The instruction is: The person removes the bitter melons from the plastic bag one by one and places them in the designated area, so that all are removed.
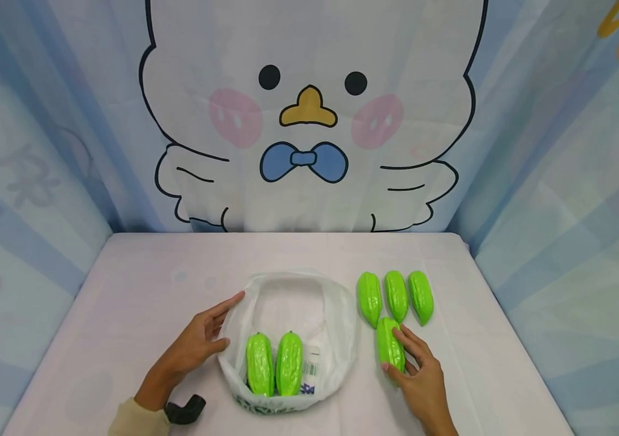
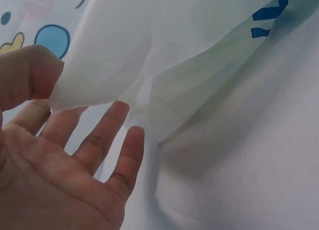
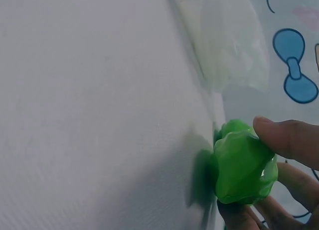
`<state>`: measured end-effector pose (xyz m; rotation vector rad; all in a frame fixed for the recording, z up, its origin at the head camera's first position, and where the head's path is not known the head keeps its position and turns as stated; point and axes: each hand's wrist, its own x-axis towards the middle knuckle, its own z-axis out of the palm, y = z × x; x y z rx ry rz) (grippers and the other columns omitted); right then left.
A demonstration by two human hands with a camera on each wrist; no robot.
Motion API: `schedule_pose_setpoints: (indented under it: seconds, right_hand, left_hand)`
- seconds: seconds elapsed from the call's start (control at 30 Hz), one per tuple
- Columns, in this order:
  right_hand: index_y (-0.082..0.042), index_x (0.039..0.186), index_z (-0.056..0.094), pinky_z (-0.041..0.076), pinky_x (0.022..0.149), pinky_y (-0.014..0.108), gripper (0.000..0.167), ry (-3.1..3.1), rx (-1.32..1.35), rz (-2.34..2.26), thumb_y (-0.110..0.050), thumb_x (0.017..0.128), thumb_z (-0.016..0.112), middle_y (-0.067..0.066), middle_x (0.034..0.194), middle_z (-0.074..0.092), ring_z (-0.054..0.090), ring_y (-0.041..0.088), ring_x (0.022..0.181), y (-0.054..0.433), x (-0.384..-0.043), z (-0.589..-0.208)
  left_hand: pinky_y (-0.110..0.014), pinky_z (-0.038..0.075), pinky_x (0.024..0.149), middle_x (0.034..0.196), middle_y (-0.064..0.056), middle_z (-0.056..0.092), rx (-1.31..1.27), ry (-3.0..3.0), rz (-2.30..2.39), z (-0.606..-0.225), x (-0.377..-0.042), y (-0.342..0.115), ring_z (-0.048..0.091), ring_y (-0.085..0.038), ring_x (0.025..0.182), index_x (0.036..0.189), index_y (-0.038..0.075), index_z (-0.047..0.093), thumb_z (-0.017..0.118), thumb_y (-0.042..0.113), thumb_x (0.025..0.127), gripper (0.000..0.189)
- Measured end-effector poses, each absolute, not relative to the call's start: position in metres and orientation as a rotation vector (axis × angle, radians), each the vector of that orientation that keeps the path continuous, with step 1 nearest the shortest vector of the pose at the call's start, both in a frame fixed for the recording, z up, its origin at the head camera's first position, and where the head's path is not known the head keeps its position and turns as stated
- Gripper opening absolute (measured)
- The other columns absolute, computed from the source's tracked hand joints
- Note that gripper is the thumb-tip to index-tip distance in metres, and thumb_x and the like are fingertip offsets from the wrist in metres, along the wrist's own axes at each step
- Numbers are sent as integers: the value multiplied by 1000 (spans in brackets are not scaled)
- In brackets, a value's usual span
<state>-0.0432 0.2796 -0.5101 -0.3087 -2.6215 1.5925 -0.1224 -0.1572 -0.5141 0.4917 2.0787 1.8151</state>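
Note:
A white plastic bag (image 1: 339,339) stands wide-mouthed on the table, its rim rolled outward. Two glossy green ridged gourds (image 1: 289,363) lie side by side in its near part. My left hand (image 1: 196,338) is at the bag's left side, thumb and fingers apart and touching the plastic; the left wrist view shows its fingers (image 2: 102,140) fairly straight, some partly behind the bag's edge. Right of the bag, my right hand (image 1: 421,378) holds another green gourd (image 1: 388,345) between thumb and fingers. The right wrist view shows that gourd (image 3: 244,165) end-on, close to the tabletop.
Three more green gourds (image 1: 397,295) lie in a row behind the held one, right of the bag. A label with a barcode (image 1: 310,369) shows inside the bag. A black curved piece (image 1: 185,410) is at the left wrist. Printed curtains (image 1: 309,200) enclose the table (image 1: 484,363).

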Motion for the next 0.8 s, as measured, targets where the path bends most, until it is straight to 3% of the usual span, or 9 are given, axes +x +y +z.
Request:
schedule_pose_setpoints:
  seconds: [0.1,0.27,0.53,0.67,0.8]
  right_hand:
    - [-9,153,58,52,112,41,75,-2629,-317,1593,2,84,85,10,168,40,45,37,152,280,-44,-511]
    - [-10,153,58,49,114,43,75,-2634,-325,1594,1,84,86,10,169,40,41,34,155,282,-45,-511]
    - [-13,152,59,44,117,45,76,-2665,-370,1534,0,83,87,9,170,40,34,36,160,283,-45,-509]
    - [-10,149,62,43,117,37,75,-2648,-365,1488,1,80,88,11,168,42,35,37,159,283,-44,-506]
    - [-10,147,64,41,112,15,76,-2600,-356,1458,2,77,90,10,166,46,37,35,158,283,-43,-501]
  left_hand:
    - [-25,48,115,177,-11,24,513,2086,1817,-515,-123,-157,33,-45,158,169,19,31,72,5,96,85]
    - [-16,45,110,178,-9,24,496,2078,1823,-515,-123,-156,32,-44,158,169,20,31,73,7,97,85]
    - [-21,47,113,177,-11,24,505,2096,1813,-515,-121,-157,33,-45,158,169,19,30,70,2,95,86]
    - [-16,45,110,177,-10,24,487,2085,1821,-515,-121,-156,32,-44,158,169,20,31,71,5,96,85]
    - [-24,48,114,177,-11,25,508,2101,1818,-516,-121,-157,33,-46,158,169,19,32,72,7,97,84]
